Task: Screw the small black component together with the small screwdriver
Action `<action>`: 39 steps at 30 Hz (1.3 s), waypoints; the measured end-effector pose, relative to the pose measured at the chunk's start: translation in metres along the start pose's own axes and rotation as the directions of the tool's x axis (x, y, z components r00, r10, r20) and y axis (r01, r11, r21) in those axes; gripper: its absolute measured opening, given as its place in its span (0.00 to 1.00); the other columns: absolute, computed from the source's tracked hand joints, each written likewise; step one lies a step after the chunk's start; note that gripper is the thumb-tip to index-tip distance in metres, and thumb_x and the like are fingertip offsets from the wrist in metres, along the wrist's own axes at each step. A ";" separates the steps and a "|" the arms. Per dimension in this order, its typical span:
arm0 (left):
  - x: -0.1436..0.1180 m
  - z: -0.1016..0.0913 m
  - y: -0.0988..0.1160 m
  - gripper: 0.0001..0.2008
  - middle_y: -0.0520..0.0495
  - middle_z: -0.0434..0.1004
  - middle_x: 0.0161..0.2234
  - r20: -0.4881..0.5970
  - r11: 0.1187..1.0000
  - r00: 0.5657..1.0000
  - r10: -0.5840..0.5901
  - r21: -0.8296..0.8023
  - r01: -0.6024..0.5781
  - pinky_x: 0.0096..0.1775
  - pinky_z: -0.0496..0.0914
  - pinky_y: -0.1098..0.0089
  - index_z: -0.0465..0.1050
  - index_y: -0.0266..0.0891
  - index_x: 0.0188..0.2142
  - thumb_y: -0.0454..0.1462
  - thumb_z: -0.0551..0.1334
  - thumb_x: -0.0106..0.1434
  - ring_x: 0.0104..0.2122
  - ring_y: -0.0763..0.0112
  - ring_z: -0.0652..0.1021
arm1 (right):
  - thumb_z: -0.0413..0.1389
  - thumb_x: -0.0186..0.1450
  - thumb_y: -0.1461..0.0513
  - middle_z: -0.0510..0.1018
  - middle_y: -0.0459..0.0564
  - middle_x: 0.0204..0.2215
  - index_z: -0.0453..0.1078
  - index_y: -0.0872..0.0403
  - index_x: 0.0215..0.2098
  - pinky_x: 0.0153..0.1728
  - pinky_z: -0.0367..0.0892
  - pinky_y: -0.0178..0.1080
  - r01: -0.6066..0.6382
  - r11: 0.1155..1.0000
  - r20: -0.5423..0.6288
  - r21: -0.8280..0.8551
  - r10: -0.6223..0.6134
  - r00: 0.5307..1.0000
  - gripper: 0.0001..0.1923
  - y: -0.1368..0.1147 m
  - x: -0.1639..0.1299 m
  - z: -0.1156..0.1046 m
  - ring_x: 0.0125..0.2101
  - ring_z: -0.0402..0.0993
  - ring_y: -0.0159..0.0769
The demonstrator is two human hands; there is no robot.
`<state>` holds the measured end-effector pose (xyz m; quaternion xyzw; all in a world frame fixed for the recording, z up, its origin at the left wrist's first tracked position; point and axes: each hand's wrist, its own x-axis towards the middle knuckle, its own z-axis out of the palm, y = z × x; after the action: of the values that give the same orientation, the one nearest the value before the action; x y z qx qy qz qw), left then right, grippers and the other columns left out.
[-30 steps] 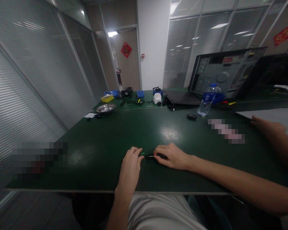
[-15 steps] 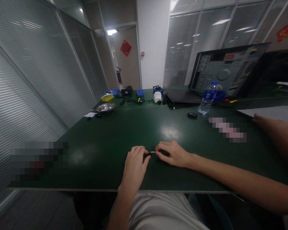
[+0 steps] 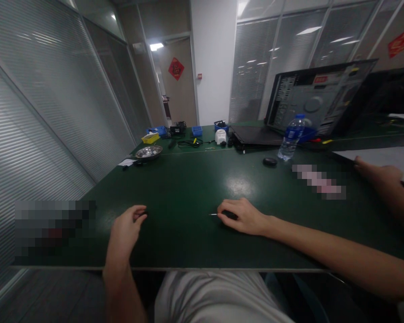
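Dark-green tabletop (image 3: 175, 184) | 8 o'clock: left hand (image 3: 124, 229) pinching small black piece (image 3: 146, 213) | 5 o'clock: right hand (image 3: 244, 217) curled round black-handled, metal-tipped tool (image 3: 229, 215) | slack pinch could drop piece

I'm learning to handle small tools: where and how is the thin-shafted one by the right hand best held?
Probably by its black handle, coming from the right, as the right hand does. The handle looks thicker, though fingers partly hide it, and lies at the right end; the thin metal shaft points left and would likely give less to hold.
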<state>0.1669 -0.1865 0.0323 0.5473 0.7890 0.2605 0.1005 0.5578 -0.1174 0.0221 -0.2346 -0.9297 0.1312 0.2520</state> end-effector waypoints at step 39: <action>0.009 -0.029 -0.116 0.20 0.41 0.78 0.55 -0.388 0.950 0.920 0.062 0.304 0.064 0.52 0.69 0.61 0.79 0.36 0.51 0.40 0.50 0.74 0.52 0.54 0.78 | 0.52 0.74 0.59 0.78 0.48 0.34 0.72 0.54 0.43 0.33 0.63 0.33 0.008 1.000 0.026 -0.003 -0.008 1.000 0.09 -0.004 0.005 0.000 0.31 0.74 0.31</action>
<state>0.0568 -0.2174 -0.0026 0.4923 0.8245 0.2374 -0.1468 0.5525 -0.1182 0.0254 -0.2297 -0.9339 0.1319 0.2400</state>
